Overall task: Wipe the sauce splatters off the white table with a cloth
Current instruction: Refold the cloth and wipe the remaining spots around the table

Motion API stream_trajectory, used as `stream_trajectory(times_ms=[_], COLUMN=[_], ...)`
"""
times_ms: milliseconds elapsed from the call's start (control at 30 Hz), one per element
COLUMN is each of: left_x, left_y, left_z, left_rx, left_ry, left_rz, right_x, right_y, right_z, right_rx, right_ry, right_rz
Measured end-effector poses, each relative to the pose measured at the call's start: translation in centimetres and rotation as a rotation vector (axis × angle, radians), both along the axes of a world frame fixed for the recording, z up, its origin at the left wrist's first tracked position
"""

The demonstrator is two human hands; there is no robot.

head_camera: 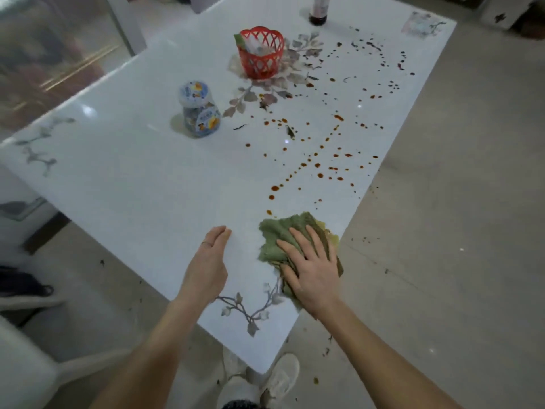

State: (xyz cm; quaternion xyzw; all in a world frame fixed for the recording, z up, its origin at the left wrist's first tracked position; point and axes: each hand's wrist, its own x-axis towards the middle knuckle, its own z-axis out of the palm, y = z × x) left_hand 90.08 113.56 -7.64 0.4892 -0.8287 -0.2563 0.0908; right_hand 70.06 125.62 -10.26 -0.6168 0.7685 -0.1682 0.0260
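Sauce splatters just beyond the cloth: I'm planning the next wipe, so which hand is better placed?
Right. The right hand presses flat on the green cloth, just short of the sauce splatters; the left hand holds nothing.

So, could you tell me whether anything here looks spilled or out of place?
Yes: reddish-brown sauce splatters dot the right half of the white table, from the green cloth under the right hand toward the dark bottle. Dark spots also mark the floor beside it.

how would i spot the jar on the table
On the white table, look left of the sauce splatters, nearer you than the red lattice basket. The jar alone is clear, squat, with a blue pictured lid and label.
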Motion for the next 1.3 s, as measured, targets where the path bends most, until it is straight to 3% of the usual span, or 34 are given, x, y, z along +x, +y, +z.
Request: stream_trajectory(times_ms=[100,233,367,500,700,833,933,1167,1300], left_x=[-0.2,-0.2,0.1,-0.3,-0.6,-0.7,-0.7,-0.7,-1.4], left_y=[0.2,0.1,0.1,0.5,0.8,1.0,1.0,0.9,1.0], left_z=[0.0,-0.4,-0.7,-0.6,-0.6,0.0,0.2,-0.3,0.3], left_rx=[0.009,0.002,0.009,0.005,-0.033,-0.017,-0.017,-0.018,-0.006], left_ry=[0.001,-0.003,0.002,-0.005,0.002,0.03,0.034,0.063,0.078], left_rz=[0.007,0.017,0.021,0.041,0.058,0.064,0.058,0.115,0.167], right_x=[2.8,-0.3,-3.7,-0.1,-2.8,-6.1,-3.4,0.6,-1.7], right_y=[0.6,-0.5,-2.4,-1.1,-1.0,-2.8,-2.5,-3.0,-6.1], right_z=[0.0,-0.4,-0.2,0.1,-0.2,-0.2,0.0,0.3,0.8], right_rx=[-0.03,-0.003,0.004,0.002,0.037,0.07,0.054,0.071,0.147], right_ry=[0.016,0.055,0.027,-0.024,0.03,-0.001,-0.021,0.092,0.067], right_rz=[0.104,0.373,0.187,0.025,0.38,0.136,-0.03,0.291,0.191])
